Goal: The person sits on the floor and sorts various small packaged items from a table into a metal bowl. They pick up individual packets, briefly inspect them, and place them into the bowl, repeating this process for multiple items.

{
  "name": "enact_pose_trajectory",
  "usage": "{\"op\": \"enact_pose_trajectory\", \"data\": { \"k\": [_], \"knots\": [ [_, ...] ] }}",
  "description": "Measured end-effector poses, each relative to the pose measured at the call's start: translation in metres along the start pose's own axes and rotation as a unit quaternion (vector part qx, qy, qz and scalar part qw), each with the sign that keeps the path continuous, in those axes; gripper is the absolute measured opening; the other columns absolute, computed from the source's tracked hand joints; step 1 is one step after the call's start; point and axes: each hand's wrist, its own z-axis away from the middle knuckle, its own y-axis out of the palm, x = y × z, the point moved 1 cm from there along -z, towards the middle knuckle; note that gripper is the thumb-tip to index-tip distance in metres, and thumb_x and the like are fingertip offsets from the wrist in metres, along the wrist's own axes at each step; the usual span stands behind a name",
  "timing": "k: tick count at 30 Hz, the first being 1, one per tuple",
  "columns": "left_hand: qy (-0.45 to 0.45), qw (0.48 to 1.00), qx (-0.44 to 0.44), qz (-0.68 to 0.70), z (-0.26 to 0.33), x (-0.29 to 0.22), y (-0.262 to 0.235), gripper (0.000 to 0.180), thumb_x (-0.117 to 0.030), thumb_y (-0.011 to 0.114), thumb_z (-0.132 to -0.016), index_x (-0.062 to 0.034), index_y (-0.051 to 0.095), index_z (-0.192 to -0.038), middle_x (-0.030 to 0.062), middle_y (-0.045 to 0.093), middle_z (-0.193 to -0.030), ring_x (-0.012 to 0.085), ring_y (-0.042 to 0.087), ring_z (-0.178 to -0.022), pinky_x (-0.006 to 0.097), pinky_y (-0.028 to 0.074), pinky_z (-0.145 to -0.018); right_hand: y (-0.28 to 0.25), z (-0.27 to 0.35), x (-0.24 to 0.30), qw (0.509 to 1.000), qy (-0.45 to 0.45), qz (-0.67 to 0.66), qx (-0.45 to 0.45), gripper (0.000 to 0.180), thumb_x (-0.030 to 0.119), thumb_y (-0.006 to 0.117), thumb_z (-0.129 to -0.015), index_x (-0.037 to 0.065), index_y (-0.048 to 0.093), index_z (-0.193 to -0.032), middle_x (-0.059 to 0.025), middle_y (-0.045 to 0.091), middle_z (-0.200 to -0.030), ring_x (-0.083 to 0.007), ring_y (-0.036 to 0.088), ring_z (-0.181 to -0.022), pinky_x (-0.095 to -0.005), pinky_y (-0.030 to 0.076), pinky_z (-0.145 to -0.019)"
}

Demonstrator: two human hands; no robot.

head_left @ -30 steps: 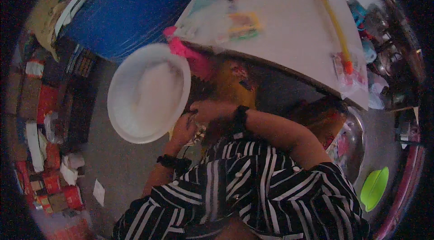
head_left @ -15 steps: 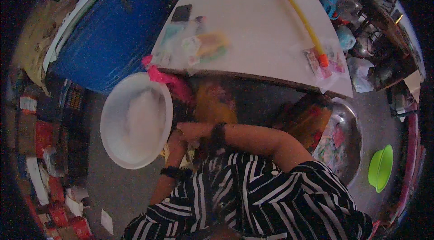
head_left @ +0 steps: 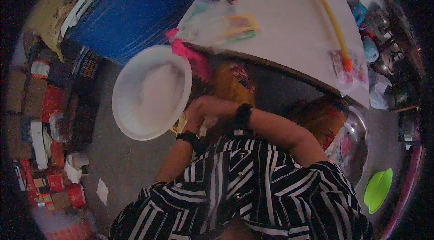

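Observation:
A white round basin (head_left: pixel 123 115) with a pale, blurred white mass (head_left: pixel 158 88) inside sits left of my body, low beside the table. Just beyond its right rim my left hand (head_left: pixel 195 115) and my right hand (head_left: pixel 211 103) come together, overlapping. My right forearm reaches across my front, and each wrist wears a black band. Dim light and blur hide the fingers, so I cannot tell whether they grip anything. A small yellow thing (head_left: pixel 180 124) shows between the basin and my left hand. Orange patterned fabric (head_left: pixel 233 82) lies past my hands, under the table edge.
Ahead stands a pale table (head_left: pixel 289 27) with a yellow-orange stick (head_left: pixel 332 18), plastic packets (head_left: pixel 347 66) and a yellow-framed item (head_left: pixel 242 25). Pink plastic (head_left: pixel 187 52) hangs at its corner. A metal bowl (head_left: pixel 360 134) and green basin (head_left: pixel 379 190) are at right; boxes (head_left: pixel 54 181) at left.
The whole view has turned and shifted, so the basin and table appear higher and further right. My hands stay together beside the basin's rim; my right hand now shows a little more.

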Motion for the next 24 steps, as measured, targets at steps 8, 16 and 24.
{"op": "enact_pose_trajectory", "data": {
  "k": [8, 16, 24],
  "knots": [
    [0.004, 0.997, -0.028, 0.078, -0.027, -0.029, -0.029, 0.021, -0.017, 0.053, -0.069, -0.0086, 0.052, -0.089, 0.0109, 0.053, -0.084, 0.0263, 0.050, -0.080, 0.035, 0.041, -0.067, -0.014, 0.003, 0.010, 0.998, 0.024, -0.061, 0.011, 0.020, 0.016, 0.049, -0.072, 0.001, 0.052, -0.085, -0.0092, 0.054, -0.081, -0.0187, 0.051, -0.078, -0.0284, 0.040, -0.069],
    [-0.134, 0.991, 0.015, 0.020, 0.000, -0.027, -0.060, 0.021, -0.018, 0.044, -0.074, -0.0055, 0.051, -0.089, 0.0142, 0.052, -0.083, 0.0280, 0.049, -0.080, 0.037, 0.040, -0.067, -0.086, 0.029, 0.038, 0.995, -0.080, 0.024, -0.053, 0.029, 0.017, 0.051, -0.075, 0.006, 0.045, -0.101, -0.0052, 0.052, -0.091, -0.0114, 0.047, -0.085, -0.0233, 0.039, -0.073],
    [-0.129, 0.991, -0.020, 0.014, -0.047, -0.016, -0.040, 0.028, -0.021, 0.034, -0.078, -0.0013, 0.051, -0.089, 0.0140, 0.052, -0.082, 0.0230, 0.050, -0.073, 0.036, 0.040, -0.064, -0.123, 0.055, 0.013, 0.934, 0.072, -0.274, -0.217, 0.028, 0.014, 0.047, -0.077, 0.006, 0.038, -0.103, -0.0050, 0.048, -0.091, -0.0171, 0.051, -0.080, -0.0293, 0.042, -0.071]
  ]
}}
